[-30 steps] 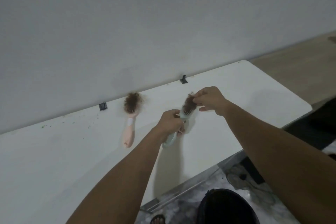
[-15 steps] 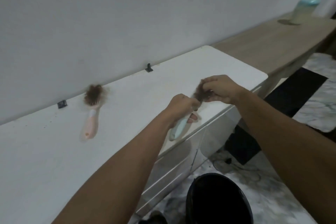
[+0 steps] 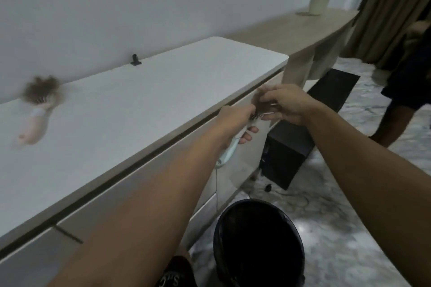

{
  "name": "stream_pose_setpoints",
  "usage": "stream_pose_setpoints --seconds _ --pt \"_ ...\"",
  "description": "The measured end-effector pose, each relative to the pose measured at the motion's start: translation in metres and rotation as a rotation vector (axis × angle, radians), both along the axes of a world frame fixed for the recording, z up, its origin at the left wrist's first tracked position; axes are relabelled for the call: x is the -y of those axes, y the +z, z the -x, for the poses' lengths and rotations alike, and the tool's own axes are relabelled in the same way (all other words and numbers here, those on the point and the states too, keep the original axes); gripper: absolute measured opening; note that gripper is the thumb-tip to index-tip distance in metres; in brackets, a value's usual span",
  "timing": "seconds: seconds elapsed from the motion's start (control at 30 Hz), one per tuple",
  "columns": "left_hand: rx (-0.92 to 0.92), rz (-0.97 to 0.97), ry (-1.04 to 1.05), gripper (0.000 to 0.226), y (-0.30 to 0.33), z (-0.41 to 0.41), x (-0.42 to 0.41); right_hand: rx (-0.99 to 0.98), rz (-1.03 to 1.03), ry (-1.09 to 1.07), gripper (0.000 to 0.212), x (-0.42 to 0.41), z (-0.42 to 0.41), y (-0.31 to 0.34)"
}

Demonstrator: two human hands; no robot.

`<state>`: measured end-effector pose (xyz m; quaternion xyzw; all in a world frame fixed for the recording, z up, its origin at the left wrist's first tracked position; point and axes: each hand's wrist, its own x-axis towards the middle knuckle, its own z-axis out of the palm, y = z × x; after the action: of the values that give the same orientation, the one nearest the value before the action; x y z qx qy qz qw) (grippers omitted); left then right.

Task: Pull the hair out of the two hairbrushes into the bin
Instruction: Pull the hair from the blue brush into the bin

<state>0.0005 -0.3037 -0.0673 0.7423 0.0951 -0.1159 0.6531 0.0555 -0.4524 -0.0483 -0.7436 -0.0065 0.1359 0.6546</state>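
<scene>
My left hand grips the handle of a light blue hairbrush, held out past the front edge of the white cabinet top. Over the brush head, my right hand pinches a tuft of brown hair; most of the brush head is hidden by my fingers. A pink hairbrush, its head full of brown hair, lies on the cabinet top at the far left, blurred. The black bin stands on the floor below my hands.
A black box sits on the marble floor beside the cabinet. Further right, a wooden desk carries a teal-lidded jar. Another person's leg stands at the right. Two small black clips, one of them, sit at the wall.
Both hands have carried the blue brush to the right, off the cabinet top and out over the floor above the bin. The view has swung right, so the pink brush now sits far left.
</scene>
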Motion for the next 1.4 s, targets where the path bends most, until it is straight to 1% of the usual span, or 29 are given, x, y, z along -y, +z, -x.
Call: stream_pose_setpoints --seconds 0.1,0.2,0.27,0.33,0.43,0.47,0.53,0.6,0.67,0.8,0.87,0.97,1.03,1.13,1.27,1.33,1.4 --pt "-0.010 0.008 -0.021 0.032 -0.038 0.025 0.012 -0.049 -0.062 -0.014 0.038 0.014 0.032 -0.033" --pt "-0.016 0.006 -0.015 0.034 -0.068 0.055 0.019 -0.064 -0.042 0.003 0.039 0.024 0.065 -0.063" --pt "-0.024 0.023 -0.026 0.033 -0.086 0.074 0.022 -0.050 -0.014 -0.031 0.039 0.025 0.089 -0.081" --pt "-0.029 0.045 -0.036 0.030 -0.103 0.093 0.024 -0.020 0.048 -0.084 0.041 0.021 0.108 -0.100" --pt "-0.034 0.050 -0.054 0.018 -0.130 0.116 0.025 -0.004 0.120 -0.163 0.044 0.016 0.130 -0.127" --pt "-0.043 0.063 -0.064 0.018 -0.139 0.122 0.024 -0.006 0.127 -0.172 0.046 0.015 0.136 -0.136" --pt "-0.087 0.056 -0.079 0.033 -0.154 0.130 0.021 -0.016 0.127 -0.164 0.049 0.013 0.146 -0.152" --pt "-0.130 0.016 -0.060 0.040 -0.167 0.136 0.018 -0.045 0.127 -0.147 0.051 0.013 0.154 -0.167" --pt "-0.143 -0.007 -0.032 0.039 -0.183 0.142 0.017 -0.090 0.119 -0.126 0.052 0.014 0.162 -0.181" --pt "-0.173 -0.022 0.003 0.036 -0.217 0.148 0.019 -0.177 0.053 -0.099 0.042 0.023 0.175 -0.205" --pt "-0.192 -0.036 0.000 0.036 -0.232 0.152 0.020 -0.203 0.042 -0.111 0.040 0.028 0.178 -0.220" --pt "-0.235 -0.054 -0.006 0.033 -0.251 0.152 0.028 -0.236 0.003 -0.143 0.045 0.035 0.177 -0.248" --pt "-0.252 -0.063 -0.018 0.037 -0.256 0.154 0.026 -0.237 -0.018 -0.157 0.047 0.034 0.179 -0.258" --pt "-0.293 -0.071 -0.043 0.043 -0.271 0.157 0.030 -0.269 -0.074 -0.147 0.045 0.040 0.182 -0.276" --pt "-0.320 -0.084 -0.040 0.040 -0.284 0.164 0.035 -0.342 -0.130 -0.155 0.047 0.046 0.188 -0.300" --pt "-0.327 -0.083 -0.049 0.036 -0.288 0.166 0.040 -0.367 -0.103 -0.149 0.048 0.047 0.189 -0.305" --pt "-0.321 -0.061 -0.046 0.031 -0.291 0.167 0.043 -0.352 -0.064 -0.155 0.048 0.046 0.186 -0.306"
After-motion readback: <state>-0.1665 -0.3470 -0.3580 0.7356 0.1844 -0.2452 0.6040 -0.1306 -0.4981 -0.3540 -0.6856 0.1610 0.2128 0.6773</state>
